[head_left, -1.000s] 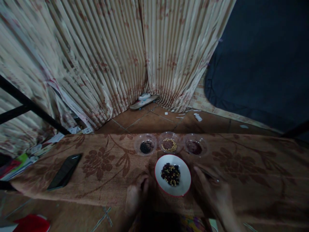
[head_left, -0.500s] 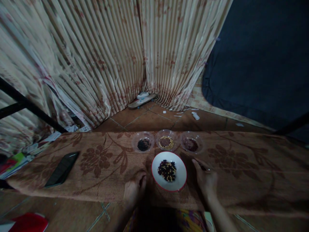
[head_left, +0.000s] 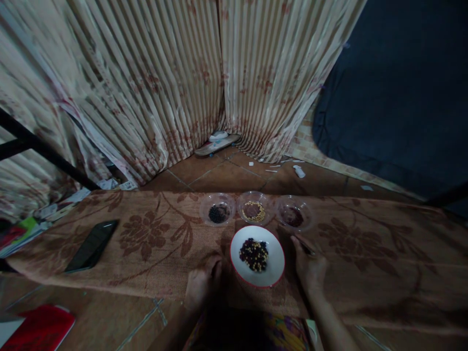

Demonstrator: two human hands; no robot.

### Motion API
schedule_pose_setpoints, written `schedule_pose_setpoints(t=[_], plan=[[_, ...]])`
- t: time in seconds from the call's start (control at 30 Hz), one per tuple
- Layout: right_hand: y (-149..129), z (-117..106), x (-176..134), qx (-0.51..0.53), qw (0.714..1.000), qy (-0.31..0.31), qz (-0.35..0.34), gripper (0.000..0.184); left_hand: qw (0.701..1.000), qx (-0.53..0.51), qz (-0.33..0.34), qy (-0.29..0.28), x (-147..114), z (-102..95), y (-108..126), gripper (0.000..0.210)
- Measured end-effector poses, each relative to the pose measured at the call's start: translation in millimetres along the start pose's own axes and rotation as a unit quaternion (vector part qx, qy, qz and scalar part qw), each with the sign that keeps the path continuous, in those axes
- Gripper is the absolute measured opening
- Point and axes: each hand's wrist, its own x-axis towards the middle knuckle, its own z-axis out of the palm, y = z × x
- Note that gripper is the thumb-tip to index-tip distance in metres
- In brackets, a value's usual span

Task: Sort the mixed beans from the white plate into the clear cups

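A white bowl with a red rim [head_left: 276, 265] holds a mixed heap of black, dark red and yellow beans [head_left: 254, 254]. Behind it stand three clear plastic bowls in a row: black beans are in the left bowl [head_left: 218, 210], yellow beans in the middle bowl [head_left: 253, 209], dark red beans in the right bowl [head_left: 294, 214]. My left hand [head_left: 202, 282] rests curled closed on the cloth, left of the white bowl, with nothing visible in it. To the bowl's right, my right hand [head_left: 310, 268] grips a thin dark tool [head_left: 306, 247], whose exact kind is unclear.
A brown flowered cloth [head_left: 153, 268] covers the low table. At the left lies a dark phone [head_left: 92, 245]. Papers and booklets [head_left: 22, 236] sit beyond the left end. Striped curtains [head_left: 175, 87] hang behind, with small white scraps [head_left: 299, 171] on the tiled floor.
The view has shifted slightly, so the table and bowls appear a little higher. Both hands keep about the same places beside the white bowl, and the beans look unchanged.
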Motion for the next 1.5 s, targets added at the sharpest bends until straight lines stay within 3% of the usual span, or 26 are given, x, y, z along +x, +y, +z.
schedule_pose_setpoints(t=[1.03, 1.27, 1.43, 1.5], plan=[[-3.6, -2.8, -1.3, -0.027, 0.999, 0.034, 0.022, 0.051, 1.000, -0.020, 0.000, -0.004, 1.3, -4.1, 4.7, 0.023], [-27.4, -20.8, -11.5, 0.009, 0.998, 0.044, 0.036, 0.041, 1.000, -0.012, -0.005, -0.010, 1.6, -4.0, 4.7, 0.023], [-50.5, -37.2, 19.2, 0.074, 0.990, 0.123, 0.000, 0.034, 0.999, -0.011, -0.025, -0.025, 1.6, -4.7, 6.0, 0.023], [-51.0, -39.8, 34.0, 0.067, 0.992, 0.105, 0.015, 0.038, 0.999, -0.012, -0.024, -0.018, 2.0, -5.2, 6.0, 0.023]])
